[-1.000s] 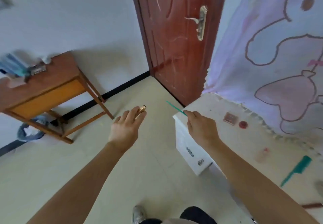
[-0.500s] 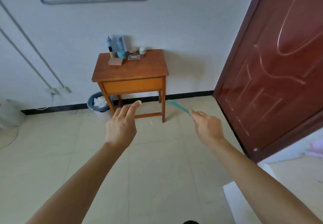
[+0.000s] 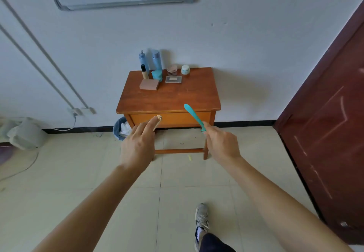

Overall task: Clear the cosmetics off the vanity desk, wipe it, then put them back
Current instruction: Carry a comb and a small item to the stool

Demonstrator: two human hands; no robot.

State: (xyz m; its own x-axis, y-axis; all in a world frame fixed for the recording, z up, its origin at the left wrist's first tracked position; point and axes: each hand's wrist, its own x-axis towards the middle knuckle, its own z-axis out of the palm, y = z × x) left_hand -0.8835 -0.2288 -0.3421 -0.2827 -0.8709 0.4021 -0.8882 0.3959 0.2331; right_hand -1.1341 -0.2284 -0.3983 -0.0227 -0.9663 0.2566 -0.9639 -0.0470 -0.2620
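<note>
**Swinging closer and centring: the vanity desk**

Your left hand is pinching a gold tube, likely light and slick. Your right hand is gripping a thin teal wand by its base, likely bendy. Both are hanging short of the vanity desk.

Vanity desk nearer, now centred ahead

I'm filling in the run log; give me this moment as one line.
left hand holds small gold item | right hand grips slim teal plastic handle | orange-brown wooden desk ahead, cosmetics along its back edge
</note>
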